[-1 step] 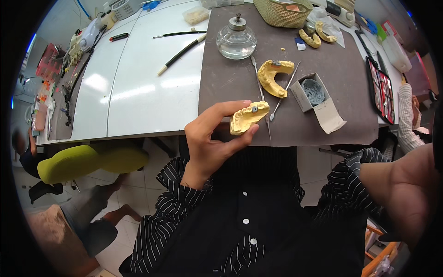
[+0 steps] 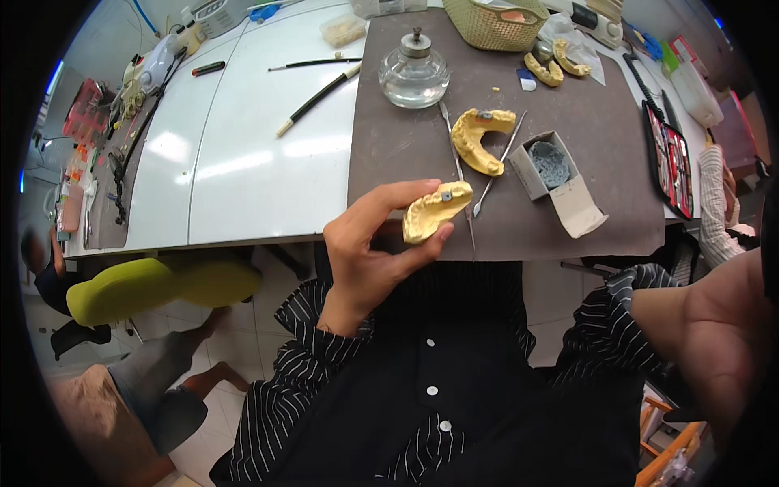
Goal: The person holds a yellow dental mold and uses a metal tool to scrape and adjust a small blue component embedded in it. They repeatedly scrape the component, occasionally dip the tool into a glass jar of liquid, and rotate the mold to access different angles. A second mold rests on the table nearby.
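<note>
My left hand (image 2: 357,247) pinches a yellow plaster dental model (image 2: 430,217) between thumb and fingers, above the mat's near edge. A small grey piece sits on its tooth row. My right hand (image 2: 722,345) is raised close at the right edge; its fingers are hidden. Beyond the held model lies another horseshoe-shaped yellow dental model (image 2: 468,146), also bearing a grey piece. Two slim metal carving tools (image 2: 451,138) flank it. To its right, an opened white carton (image 2: 529,172) holds a blue-grey, waxy-looking lump (image 2: 549,166). A glass spirit burner (image 2: 414,79) stands farther back.
A grey-brown mat (image 2: 389,162) covers the table's right part. At the back are a woven basket (image 2: 503,28) and more plaster models (image 2: 545,71). A red-lined tool case (image 2: 672,154) lies right. Left are a black-handled stick (image 2: 320,99) and a yellow-green chair (image 2: 162,286).
The held model has tilted slightly, so more of its inner surface shows. The whole view has shifted a little; my right arm looks almost unmoved.
</note>
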The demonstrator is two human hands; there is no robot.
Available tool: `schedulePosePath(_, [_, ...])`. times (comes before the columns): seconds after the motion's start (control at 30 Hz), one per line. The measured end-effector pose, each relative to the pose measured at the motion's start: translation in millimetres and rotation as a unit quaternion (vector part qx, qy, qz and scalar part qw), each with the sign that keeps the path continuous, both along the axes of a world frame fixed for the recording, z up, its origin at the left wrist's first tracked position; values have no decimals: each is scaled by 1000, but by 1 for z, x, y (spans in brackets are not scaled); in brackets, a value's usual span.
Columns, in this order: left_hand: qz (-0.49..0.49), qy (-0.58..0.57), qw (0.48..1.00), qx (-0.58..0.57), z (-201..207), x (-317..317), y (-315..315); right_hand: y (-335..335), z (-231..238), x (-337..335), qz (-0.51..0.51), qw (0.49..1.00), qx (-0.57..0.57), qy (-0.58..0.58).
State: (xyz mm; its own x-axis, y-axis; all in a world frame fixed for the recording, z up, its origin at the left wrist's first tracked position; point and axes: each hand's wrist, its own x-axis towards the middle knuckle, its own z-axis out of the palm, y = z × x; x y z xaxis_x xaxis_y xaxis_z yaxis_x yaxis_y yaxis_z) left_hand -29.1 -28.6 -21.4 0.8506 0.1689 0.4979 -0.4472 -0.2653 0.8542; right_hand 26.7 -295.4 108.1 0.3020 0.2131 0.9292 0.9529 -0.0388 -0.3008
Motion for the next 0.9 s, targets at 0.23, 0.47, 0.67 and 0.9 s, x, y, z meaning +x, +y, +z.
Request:
schedulePosePath(0.23, [13, -51, 998, 42, 14, 7, -2, -19, -10, 16, -101, 994, -23, 41])
schedulePosePath(0.47, [11, -33, 993, 112, 28, 23, 4, -19, -69, 82, -285, 836, -438, 168])
schedulePosePath(0.67, [17, 62, 997, 49, 18, 28, 18, 15, -32, 55, -361, 837, -406, 65])
schedulePosePath(0.9, [-31, 160, 986, -42, 21, 25, 23, 88, -48, 22, -91, 816, -554, -137])
